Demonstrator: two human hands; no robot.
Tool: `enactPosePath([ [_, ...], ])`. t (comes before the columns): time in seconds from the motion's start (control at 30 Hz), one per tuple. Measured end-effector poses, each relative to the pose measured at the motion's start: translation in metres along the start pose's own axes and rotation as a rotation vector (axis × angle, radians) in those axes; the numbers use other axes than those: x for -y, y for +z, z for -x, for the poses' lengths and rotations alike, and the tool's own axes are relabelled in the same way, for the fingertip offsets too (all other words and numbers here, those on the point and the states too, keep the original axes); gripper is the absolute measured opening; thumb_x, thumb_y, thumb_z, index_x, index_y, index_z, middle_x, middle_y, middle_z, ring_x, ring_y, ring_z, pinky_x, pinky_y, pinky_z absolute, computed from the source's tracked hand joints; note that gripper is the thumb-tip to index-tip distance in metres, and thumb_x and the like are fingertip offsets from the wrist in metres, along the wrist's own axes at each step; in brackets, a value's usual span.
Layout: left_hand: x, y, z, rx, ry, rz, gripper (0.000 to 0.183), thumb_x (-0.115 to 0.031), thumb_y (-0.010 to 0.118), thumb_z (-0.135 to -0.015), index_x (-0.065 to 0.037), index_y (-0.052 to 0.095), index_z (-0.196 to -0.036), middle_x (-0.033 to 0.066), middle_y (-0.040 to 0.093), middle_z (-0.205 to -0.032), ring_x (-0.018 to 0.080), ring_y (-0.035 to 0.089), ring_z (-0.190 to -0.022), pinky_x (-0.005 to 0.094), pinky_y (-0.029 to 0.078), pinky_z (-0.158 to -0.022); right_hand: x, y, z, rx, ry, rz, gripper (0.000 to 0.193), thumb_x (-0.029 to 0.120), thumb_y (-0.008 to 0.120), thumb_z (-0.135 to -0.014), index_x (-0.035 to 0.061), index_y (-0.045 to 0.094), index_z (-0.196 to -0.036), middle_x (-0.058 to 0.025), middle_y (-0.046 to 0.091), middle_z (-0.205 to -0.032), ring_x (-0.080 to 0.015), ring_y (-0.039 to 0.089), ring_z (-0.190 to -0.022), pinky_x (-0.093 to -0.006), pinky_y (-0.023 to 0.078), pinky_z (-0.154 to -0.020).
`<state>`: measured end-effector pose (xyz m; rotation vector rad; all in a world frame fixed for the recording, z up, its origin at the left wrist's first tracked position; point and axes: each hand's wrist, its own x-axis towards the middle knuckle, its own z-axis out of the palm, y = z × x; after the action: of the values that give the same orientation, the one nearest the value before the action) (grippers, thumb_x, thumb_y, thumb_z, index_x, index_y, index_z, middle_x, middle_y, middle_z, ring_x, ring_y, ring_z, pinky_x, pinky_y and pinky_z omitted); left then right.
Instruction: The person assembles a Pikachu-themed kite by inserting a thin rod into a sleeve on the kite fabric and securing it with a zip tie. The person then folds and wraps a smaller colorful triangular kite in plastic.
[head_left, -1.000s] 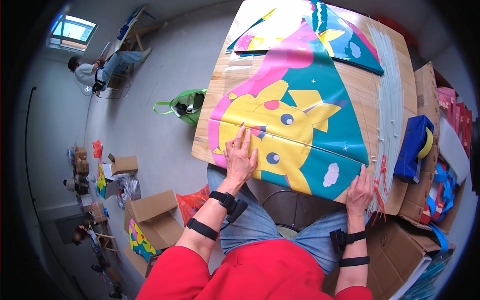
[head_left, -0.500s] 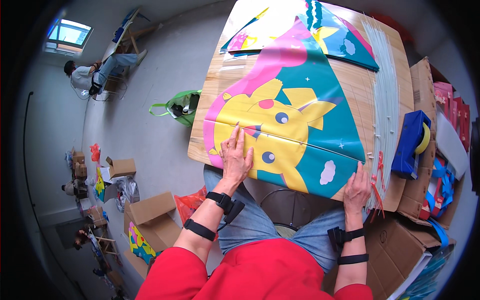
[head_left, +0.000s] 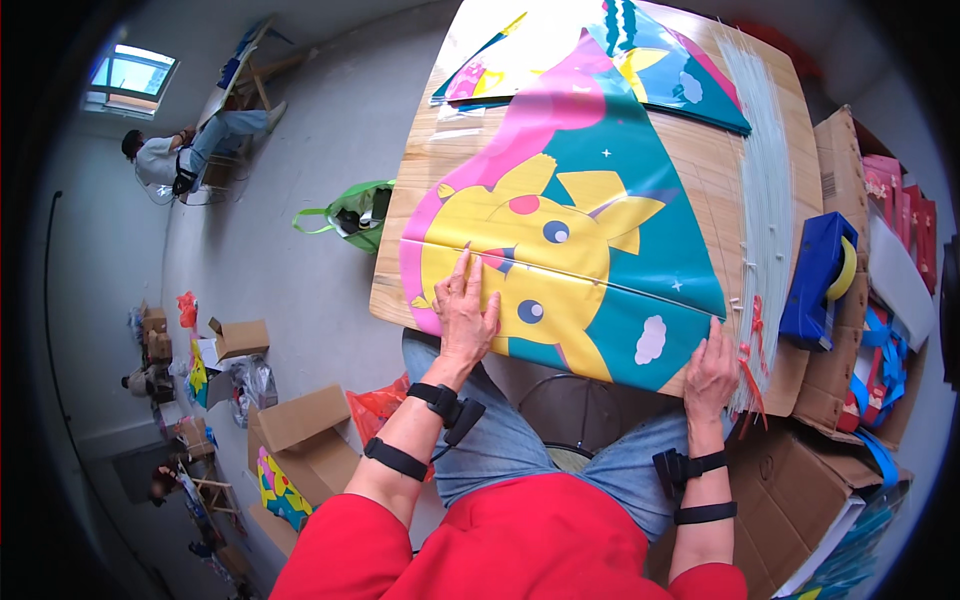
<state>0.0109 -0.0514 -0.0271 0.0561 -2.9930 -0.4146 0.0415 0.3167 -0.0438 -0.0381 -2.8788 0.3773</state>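
Observation:
A large triangular plastic kite [head_left: 560, 225], printed with a yellow cartoon character on teal and pink, lies across the wooden table [head_left: 420, 165]. Along its middle runs a straight pale line, a thin rod or a seam; I cannot tell which. My left hand [head_left: 467, 315] rests on the yellow print with its fingers stretched out, fingertips at that line. At the kite's right corner, my right hand [head_left: 712, 370] has its fingers bent together on the edge, where the line ends. Its thumb side is partly hidden. The kite's near edge overhangs the table above my lap.
More printed kites [head_left: 690, 75] lie stacked at the far side. A bundle of thin white rods [head_left: 765, 200] runs along the right. Beyond it stand a blue tape dispenser [head_left: 818, 285] and cardboard boxes [head_left: 780, 510]. A green bag [head_left: 365, 215] is left of the table; another person [head_left: 165, 160] sits farther off.
Both hands keep their places on the kite. The whole view has shifted slightly, with the table and kite a little farther left and up.

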Motion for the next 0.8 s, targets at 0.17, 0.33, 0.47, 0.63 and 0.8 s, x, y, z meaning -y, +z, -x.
enactPosePath([
  [0.17,0.004,0.009,-0.002,-0.031,0.091,0.023,0.062,-0.013,0.063,-0.086,-0.003,0.043,-0.144,0.0138,0.035,-0.154,0.0366,0.041,-0.125,0.0443,0.033,-0.107,-0.002,0.006,-0.002,-0.075,-0.046,0.039,0.042,0.005,0.057,-0.088,-0.0005,0.056,-0.129,-0.0135,0.054,-0.086,-0.0300,0.057,-0.077,-0.0433,0.048,-0.069],
  [0.33,0.007,0.005,-0.002,0.035,0.056,-0.029,0.061,-0.016,0.060,-0.090,-0.006,0.042,-0.147,0.0109,0.035,-0.154,0.0347,0.041,-0.122,0.0430,0.031,-0.108,-0.003,0.007,-0.003,-0.101,-0.037,0.007,0.046,0.005,0.060,-0.082,-0.0007,0.055,-0.128,-0.0126,0.054,-0.086,-0.0292,0.057,-0.076,-0.0409,0.049,-0.070],
  [0.47,0.002,0.003,-0.004,0.065,0.057,-0.051,0.058,-0.017,0.057,-0.092,-0.005,0.041,-0.146,0.0119,0.034,-0.154,0.0338,0.040,-0.126,0.0428,0.029,-0.109,-0.006,0.006,-0.001,-0.100,-0.022,0.003,0.045,0.005,0.060,-0.083,-0.0007,0.055,-0.127,-0.0123,0.054,-0.086,-0.0289,0.057,-0.077,-0.0406,0.049,-0.070],
  [0.63,0.005,0.005,-0.002,0.068,0.054,-0.050,0.056,-0.016,0.058,-0.092,-0.005,0.044,-0.145,0.0106,0.033,-0.155,0.0346,0.040,-0.125,0.0430,0.029,-0.110,-0.002,0.005,0.000,-0.110,-0.017,-0.010,0.043,0.005,0.060,-0.084,-0.0007,0.055,-0.126,-0.0123,0.055,-0.088,-0.0287,0.058,-0.078,-0.0402,0.049,-0.072],
  [0.8,0.006,0.005,-0.001,0.066,0.054,-0.045,0.056,-0.016,0.057,-0.091,-0.006,0.044,-0.145,0.0097,0.032,-0.156,0.0342,0.040,-0.124,0.0427,0.028,-0.110,-0.002,0.007,0.000,-0.108,0.000,-0.021,0.044,0.005,0.062,-0.083,0.0006,0.056,-0.127,-0.0123,0.055,-0.087,-0.0293,0.058,-0.079,-0.0409,0.049,-0.071],
])
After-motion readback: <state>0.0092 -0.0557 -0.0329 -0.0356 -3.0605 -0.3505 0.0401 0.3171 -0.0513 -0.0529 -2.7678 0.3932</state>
